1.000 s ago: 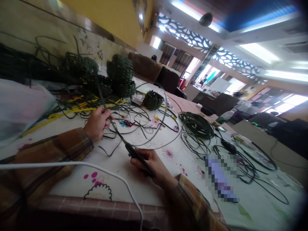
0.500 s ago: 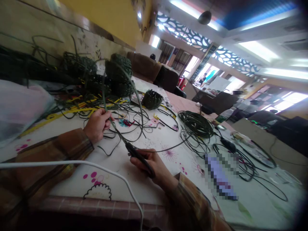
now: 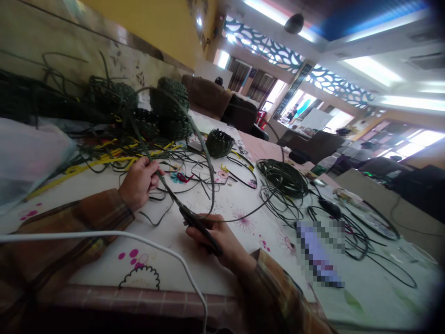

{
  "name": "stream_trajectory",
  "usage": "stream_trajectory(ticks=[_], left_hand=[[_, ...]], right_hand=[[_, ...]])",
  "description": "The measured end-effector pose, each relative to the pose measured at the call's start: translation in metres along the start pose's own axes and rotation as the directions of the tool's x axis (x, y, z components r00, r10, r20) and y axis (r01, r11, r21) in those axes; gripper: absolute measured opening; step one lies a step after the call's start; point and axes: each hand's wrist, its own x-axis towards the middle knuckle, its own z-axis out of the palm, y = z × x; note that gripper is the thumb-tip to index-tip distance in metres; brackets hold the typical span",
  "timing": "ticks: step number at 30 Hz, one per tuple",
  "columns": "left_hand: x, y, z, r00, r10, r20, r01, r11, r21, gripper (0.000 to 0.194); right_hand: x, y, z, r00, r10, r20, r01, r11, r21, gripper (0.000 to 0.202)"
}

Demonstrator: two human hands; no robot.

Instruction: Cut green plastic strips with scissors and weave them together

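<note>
My left hand [image 3: 137, 183] is closed, pinching a dark green plastic strip [image 3: 203, 139] between thumb and fingers. From that pinch the strip rises and bends over in a tall loop above the table. A taut length runs down from the left hand towards my right hand [image 3: 217, 236]. My right hand is wrapped round a pair of dark scissors [image 3: 198, 226], pointing up and left at the strip. Whether the blades are apart is too blurred to tell. A small woven dark green basket [image 3: 219, 143] sits beyond the hands.
More woven baskets [image 3: 170, 104] and loose green and yellow strips lie at the back left beside a plastic bag [image 3: 33, 160]. A coil of green strip [image 3: 283, 178] rests on the right. A white cable [image 3: 139, 239] crosses in front of me.
The strip's raised loop has swung and widened, its free end now curving down near my right hand. Another thin arc now stands up over the coil. Both hands keep nearly the same place.
</note>
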Motion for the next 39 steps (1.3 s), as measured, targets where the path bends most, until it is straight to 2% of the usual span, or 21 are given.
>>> stream_trajectory(ticks=[3,6,10,16,25,29,32,35,39], left_hand=[[0.002,-0.001,-0.002,1.0,0.004,0.004,-0.004,1.0,0.005,0.019],[0.006,-0.002,-0.006,0.998,0.056,0.037,-0.057,0.998,0.034,0.019],[0.015,-0.003,-0.01,0.99,0.137,0.032,-0.138,0.99,0.043,0.018],[0.014,-0.002,-0.008,0.998,0.062,-0.006,-0.062,0.998,0.028,0.02],[0.003,-0.007,-0.002,1.0,-0.008,0.005,0.008,1.0,0.02,0.021],[0.006,-0.007,-0.004,1.0,-0.004,0.03,0.003,1.0,0.026,0.021],[0.011,-0.004,-0.007,0.998,0.058,0.036,-0.059,0.998,0.034,0.019],[0.016,-0.002,-0.01,0.994,0.114,0.002,-0.114,0.993,0.031,0.02],[0.013,-0.003,-0.009,0.997,0.081,-0.009,-0.08,0.996,0.04,0.019]], right_hand=[[-0.001,-0.001,-0.002,0.999,-0.034,0.009,0.034,0.998,-0.049,0.038],[-0.004,-0.007,-0.002,0.998,-0.056,0.026,0.058,0.99,-0.131,0.035],[-0.005,-0.01,0.0,1.0,-0.016,0.02,0.018,0.993,-0.117,0.038],[0.0,0.002,0.001,1.0,0.008,-0.001,-0.008,1.0,-0.011,0.047],[-0.004,-0.005,-0.002,0.999,-0.023,0.047,0.026,0.997,-0.07,0.041],[-0.005,-0.007,-0.004,0.998,-0.052,0.038,0.057,0.987,-0.149,0.038],[-0.004,-0.006,-0.004,0.998,-0.056,0.03,0.06,0.982,-0.18,0.037],[-0.002,-0.003,-0.004,0.999,-0.029,0.02,0.031,0.989,-0.146,0.041],[-0.001,-0.002,-0.003,1.0,0.005,0.025,-0.002,0.996,-0.091,0.045]])
